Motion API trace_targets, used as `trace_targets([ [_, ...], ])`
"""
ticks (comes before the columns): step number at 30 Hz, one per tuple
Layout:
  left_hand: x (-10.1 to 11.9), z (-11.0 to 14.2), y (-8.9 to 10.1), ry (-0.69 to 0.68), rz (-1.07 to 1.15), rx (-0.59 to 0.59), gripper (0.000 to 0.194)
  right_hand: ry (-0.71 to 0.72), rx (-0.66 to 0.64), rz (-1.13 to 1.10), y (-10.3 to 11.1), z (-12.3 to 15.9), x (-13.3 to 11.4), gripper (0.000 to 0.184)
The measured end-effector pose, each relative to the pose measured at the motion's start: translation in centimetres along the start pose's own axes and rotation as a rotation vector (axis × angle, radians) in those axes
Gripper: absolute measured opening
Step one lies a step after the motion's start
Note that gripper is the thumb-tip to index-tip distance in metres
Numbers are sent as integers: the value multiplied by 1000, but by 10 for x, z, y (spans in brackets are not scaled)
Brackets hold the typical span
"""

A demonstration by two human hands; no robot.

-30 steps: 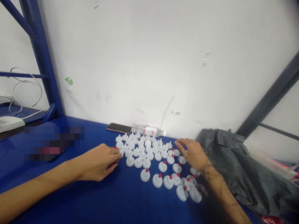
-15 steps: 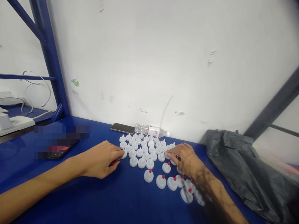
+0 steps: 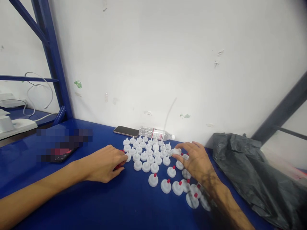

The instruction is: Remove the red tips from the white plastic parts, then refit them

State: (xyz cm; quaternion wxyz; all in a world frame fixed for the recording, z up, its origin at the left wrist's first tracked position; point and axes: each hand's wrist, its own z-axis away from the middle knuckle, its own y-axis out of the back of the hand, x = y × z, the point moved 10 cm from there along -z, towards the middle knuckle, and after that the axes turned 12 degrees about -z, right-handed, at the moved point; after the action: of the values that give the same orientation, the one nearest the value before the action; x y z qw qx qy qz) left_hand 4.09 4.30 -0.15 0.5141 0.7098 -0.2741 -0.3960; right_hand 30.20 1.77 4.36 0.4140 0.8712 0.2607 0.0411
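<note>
Many white plastic nozzle caps stand on the blue table, spouts up. One group of bare-spouted white caps (image 3: pixel 146 166) is packed together in the middle. In front and to the right, several white caps with red tips (image 3: pixel 166 186) stand more loosely. My right hand (image 3: pixel 195 161) pinches a white nozzle cap (image 3: pixel 177 151) between thumb and fingers, tilted at the right side of the group. My left hand (image 3: pixel 107 164) is curled closed at the group's left edge. Small red tips (image 3: pixel 118 166) show under its fingers, mostly hidden by the palm.
A clear plastic bottle (image 3: pixel 157 133) lies behind the caps, next to a phone (image 3: pixel 126 131). A black plastic bag (image 3: pixel 242 166) spreads over the right side. At the left lies a dark, partly blurred device (image 3: pixel 59 156). A white wall (image 3: pixel 148 64) closes off the back.
My right hand has taken hold of a white nozzle cap at the group's right edge and tilted it up. My left hand has stayed nearly still.
</note>
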Motion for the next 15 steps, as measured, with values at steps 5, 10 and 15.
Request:
trace_targets([
  [5, -2, -2, -5, -2, 19, 4, 16, 3, 79, -54, 6, -1, -12, 15],
  [10, 1, -5, 10, 11, 135, 67, 17, 12, 67, -166, 4, -3, -26, 21],
  [15, 3, -5, 18, 45, 165, 175, 22, 102, 12, -154, 1, -3, -57, 23],
])
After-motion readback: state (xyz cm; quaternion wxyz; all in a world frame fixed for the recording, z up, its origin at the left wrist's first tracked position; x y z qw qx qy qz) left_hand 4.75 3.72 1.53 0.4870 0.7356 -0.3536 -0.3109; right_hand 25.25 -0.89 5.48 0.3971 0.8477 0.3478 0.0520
